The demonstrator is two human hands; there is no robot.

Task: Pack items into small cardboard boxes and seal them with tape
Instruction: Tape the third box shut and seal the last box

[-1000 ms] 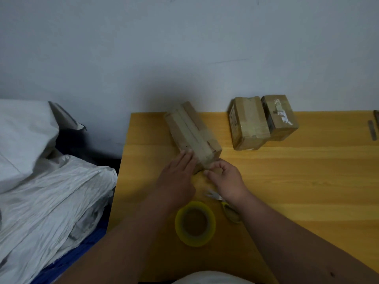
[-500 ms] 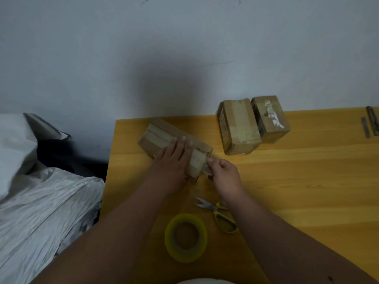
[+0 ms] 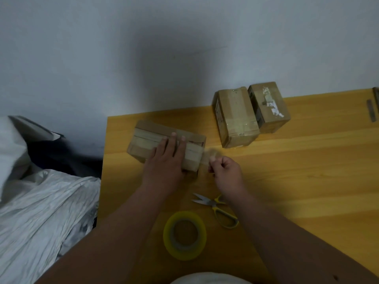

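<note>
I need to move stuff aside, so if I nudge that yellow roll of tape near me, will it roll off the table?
Probably not. The tape roll lies flat on its side on the table, so a nudge should slide it, not roll it. It sits close to the near edge, so push it away from you. It looks fairly full, so likely has some weight.

A taped brown box [image 3: 155, 140] lies flat near the worktop's left edge. Two sealed boxes [image 3: 235, 115] stand touching behind it. A yellow tape roll [image 3: 184, 234] lies flat nearest the person.
</note>
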